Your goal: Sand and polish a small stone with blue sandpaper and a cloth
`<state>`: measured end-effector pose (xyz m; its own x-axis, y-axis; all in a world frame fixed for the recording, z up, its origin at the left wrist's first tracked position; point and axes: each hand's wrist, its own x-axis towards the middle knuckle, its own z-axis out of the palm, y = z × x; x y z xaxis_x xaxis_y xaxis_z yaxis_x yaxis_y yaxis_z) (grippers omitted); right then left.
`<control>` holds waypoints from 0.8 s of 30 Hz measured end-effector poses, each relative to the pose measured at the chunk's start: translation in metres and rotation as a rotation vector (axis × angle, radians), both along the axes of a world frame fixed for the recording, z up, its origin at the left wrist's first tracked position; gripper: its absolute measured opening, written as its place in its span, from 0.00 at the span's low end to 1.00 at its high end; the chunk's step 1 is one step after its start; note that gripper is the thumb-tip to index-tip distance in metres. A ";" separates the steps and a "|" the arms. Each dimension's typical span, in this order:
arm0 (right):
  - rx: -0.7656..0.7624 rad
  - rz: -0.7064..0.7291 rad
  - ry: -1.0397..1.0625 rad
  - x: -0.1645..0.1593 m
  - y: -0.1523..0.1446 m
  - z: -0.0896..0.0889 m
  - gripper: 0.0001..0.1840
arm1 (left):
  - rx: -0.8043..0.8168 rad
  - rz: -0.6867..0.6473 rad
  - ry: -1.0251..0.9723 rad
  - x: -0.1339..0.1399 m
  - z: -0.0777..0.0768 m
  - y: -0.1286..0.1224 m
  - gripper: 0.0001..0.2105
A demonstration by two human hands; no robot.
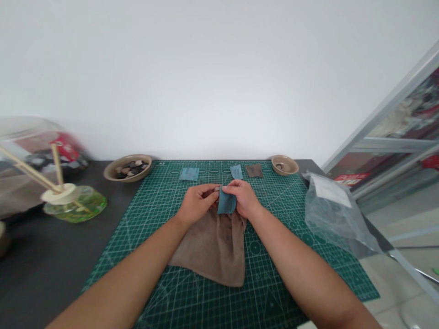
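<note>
A brown cloth [211,253] that looks like a small towel hangs from both hands, its lower part spread over the green cutting mat [260,283]. My left hand [195,203] is closed, thumb and fingers pinching the cloth's upper edge. Beside it, my right hand [245,198] pinches a blue fabric patch [226,202] against the gathered cloth, thumb on top. Whether the patch is fixed to the cloth I cannot tell. Beyond the hands lie two light blue patches, one to the left [190,174] and another nearer the middle [236,172], and a brown patch [254,171].
An oval bowl [111,172] with dark and pale pieces stands back left, and a smaller bowl [291,168] back right. Left is a reed diffuser [73,203] with upright sticks. A clear plastic bag [334,224] lies along the table's right edge. A white wall [219,82] rises behind.
</note>
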<state>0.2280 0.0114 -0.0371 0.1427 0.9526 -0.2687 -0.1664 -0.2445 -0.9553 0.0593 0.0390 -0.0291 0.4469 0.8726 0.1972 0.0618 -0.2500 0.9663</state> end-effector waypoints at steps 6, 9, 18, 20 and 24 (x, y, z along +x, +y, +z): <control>0.015 0.004 -0.017 -0.001 -0.001 0.001 0.21 | -0.044 0.005 -0.032 0.001 0.003 -0.001 0.16; 0.032 -0.003 -0.021 -0.001 -0.002 0.000 0.19 | -0.056 0.019 -0.017 0.002 0.006 -0.002 0.16; 0.098 0.002 0.156 -0.003 -0.006 0.008 0.15 | -0.084 0.123 -0.067 0.003 0.004 0.005 0.15; 0.119 0.020 0.203 -0.005 -0.007 0.012 0.18 | -0.084 0.142 -0.087 0.004 0.001 0.007 0.16; 0.144 0.020 0.219 -0.007 -0.009 0.012 0.24 | -0.091 0.130 -0.100 0.005 0.000 0.008 0.16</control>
